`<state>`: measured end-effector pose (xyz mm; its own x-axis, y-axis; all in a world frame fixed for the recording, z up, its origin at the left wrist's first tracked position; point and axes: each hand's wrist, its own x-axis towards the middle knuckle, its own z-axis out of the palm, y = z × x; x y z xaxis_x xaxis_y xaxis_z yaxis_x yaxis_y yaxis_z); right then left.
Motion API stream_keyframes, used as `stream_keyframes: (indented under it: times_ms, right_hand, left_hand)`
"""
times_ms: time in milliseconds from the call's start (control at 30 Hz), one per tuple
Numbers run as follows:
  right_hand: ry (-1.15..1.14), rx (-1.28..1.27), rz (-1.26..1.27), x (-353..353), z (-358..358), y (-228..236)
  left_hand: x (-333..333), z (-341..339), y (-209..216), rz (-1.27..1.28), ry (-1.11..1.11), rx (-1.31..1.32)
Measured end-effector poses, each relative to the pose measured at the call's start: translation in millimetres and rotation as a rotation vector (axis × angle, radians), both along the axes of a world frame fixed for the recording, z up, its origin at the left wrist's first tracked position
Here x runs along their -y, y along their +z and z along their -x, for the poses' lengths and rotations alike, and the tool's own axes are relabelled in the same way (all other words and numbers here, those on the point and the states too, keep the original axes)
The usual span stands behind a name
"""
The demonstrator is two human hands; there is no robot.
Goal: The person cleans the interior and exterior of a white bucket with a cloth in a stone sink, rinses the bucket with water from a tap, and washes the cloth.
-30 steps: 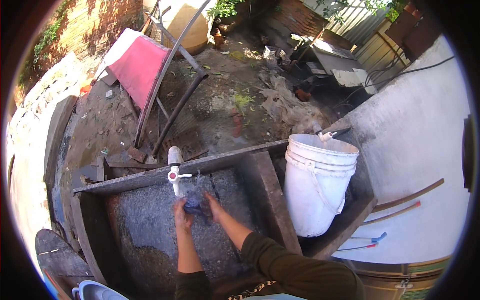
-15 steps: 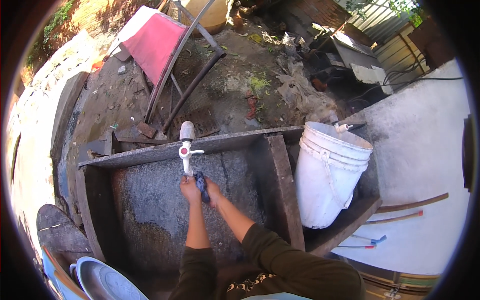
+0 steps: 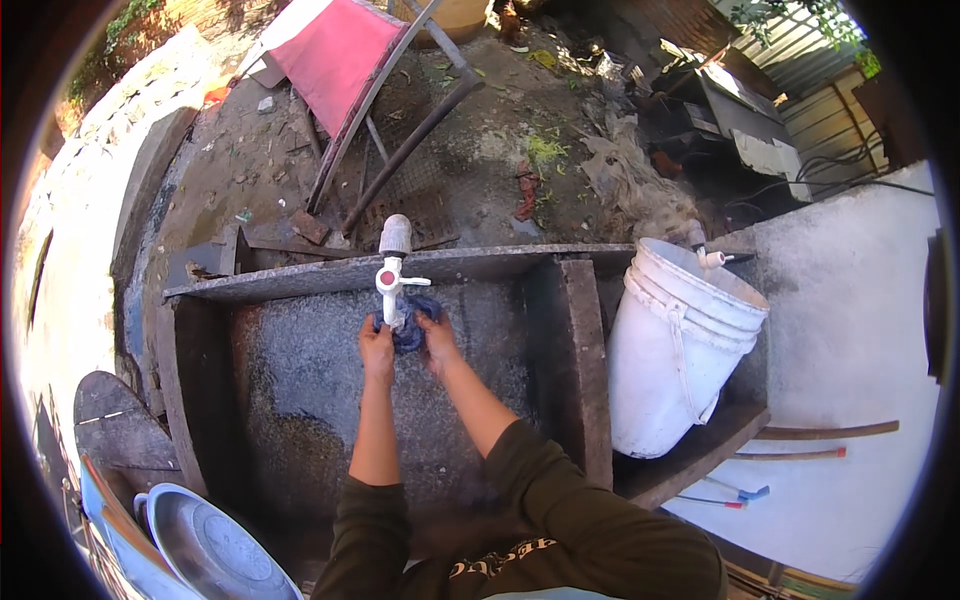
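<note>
A dark blue cloth (image 3: 410, 335), crumpled and partly spread, is held between my two hands under the spout of a white tap (image 3: 390, 283) with a red-centred handle. My left hand (image 3: 376, 350) grips its left side, and my right hand (image 3: 438, 342) has hold of its right side. The tap's spout overlaps part of the cloth, so its middle is partly hidden. Below my hands lies the wet floor of a stone sink (image 3: 300, 400). Whether water is running cannot be made out clearly.
A white bucket (image 3: 680, 360) stands in the right compartment beneath a second tap (image 3: 712, 259). A metal basin (image 3: 215, 545) sits at the lower left. Beyond the sink's back rim (image 3: 300, 275), a frame with red cloth (image 3: 330, 60) leans over the dirt ground.
The cloth was bunched narrowly between my hands and is now spread wider beneath the spout. My hands have moved apart and slightly forward. The whole view has shifted a little.
</note>
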<state>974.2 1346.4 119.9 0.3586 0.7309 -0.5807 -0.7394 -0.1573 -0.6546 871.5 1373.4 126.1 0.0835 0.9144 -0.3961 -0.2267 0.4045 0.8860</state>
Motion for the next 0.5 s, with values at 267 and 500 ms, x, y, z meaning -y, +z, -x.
stream_keyframes:
  times_ms: [267,500]
  right_hand:
    - [0.272,-0.435,0.030,4,4,21]
    - [0.111,-0.289,0.124,17,-19,6]
  left_hand:
    - [4,11,14,0.444,0.298,0.692]
    - [11,15,38,0.255,0.271,0.228]
